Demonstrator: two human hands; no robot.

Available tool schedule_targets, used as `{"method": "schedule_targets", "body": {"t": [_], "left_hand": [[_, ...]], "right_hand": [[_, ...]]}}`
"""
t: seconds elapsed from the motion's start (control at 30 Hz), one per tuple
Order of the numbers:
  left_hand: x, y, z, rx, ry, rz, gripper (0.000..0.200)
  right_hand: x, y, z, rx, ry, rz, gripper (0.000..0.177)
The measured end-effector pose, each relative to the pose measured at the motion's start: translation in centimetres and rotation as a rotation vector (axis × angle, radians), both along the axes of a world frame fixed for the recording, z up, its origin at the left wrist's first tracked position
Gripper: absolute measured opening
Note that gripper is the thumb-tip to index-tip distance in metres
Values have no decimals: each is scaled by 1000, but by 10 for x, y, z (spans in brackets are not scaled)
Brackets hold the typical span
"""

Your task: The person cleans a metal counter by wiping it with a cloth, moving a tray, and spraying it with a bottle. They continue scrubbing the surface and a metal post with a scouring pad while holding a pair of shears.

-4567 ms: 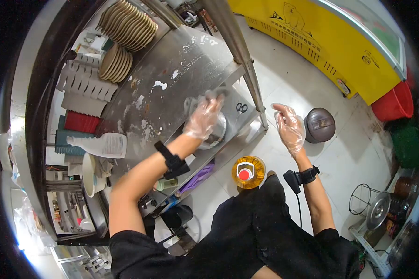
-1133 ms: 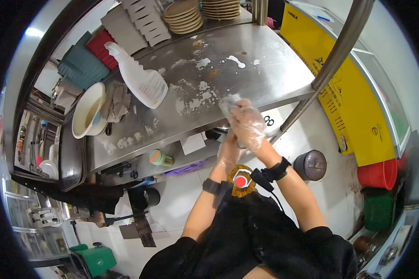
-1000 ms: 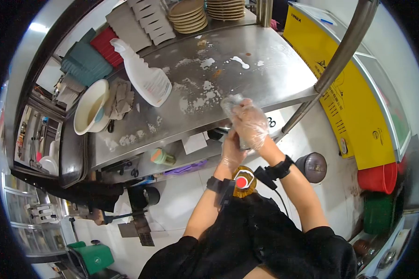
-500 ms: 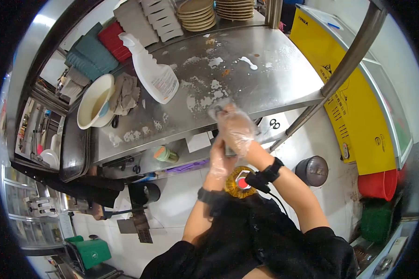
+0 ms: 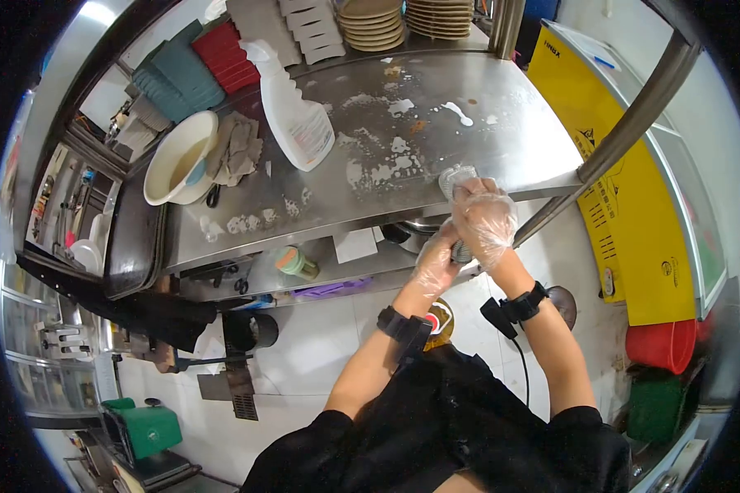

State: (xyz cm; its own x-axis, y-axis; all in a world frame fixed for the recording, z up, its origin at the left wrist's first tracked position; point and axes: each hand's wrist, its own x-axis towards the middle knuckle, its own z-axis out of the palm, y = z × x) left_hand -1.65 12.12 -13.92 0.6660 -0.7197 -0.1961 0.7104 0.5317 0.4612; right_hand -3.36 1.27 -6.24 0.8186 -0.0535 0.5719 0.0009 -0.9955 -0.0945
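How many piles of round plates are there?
2. The left pile is at the far side of the metal table, and the right pile is beside it, near the post. More might be hidden.

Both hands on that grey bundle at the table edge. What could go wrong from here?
- Loose plastic gloves could let the grey bundle slip; it's at the tabletop's front edge, so it might drop.
- Amber bottle is on the floor by the wearer's legs; a step could knock it.
- A wide sweep toward the white patches might hit the spray bottle beside them.
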Motion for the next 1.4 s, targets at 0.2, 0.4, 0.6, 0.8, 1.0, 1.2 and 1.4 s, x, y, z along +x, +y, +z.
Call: {"method": "schedule_targets", "body": {"t": [0.2,0.4,0.6,0.8,1.0,1.2,1.4], "left_hand": [[5,68,0,178,-30,166,35],[11,127,25,219,-122,266,33],[23,112,90,795,-683,223,33],[45,46,116,507,-656,336,62],[59,20,97,229,-360,-114,56],[60,4,95,343,-518,-65,43],[73,-18,92,747,-1046,279,45]], "right_hand": [[23,65,-6,-82,-17,123,19],[41,106,9,-57,128,295,17],[46,69,3,796,-26,284,24],[41,27,51,2159,-322,569,31],[19,-8,31,2189,-439,602,35],[-7,-28,16,2203,-458,298,37],[-12,-49,-48,1065,-349,-26,40]]}}
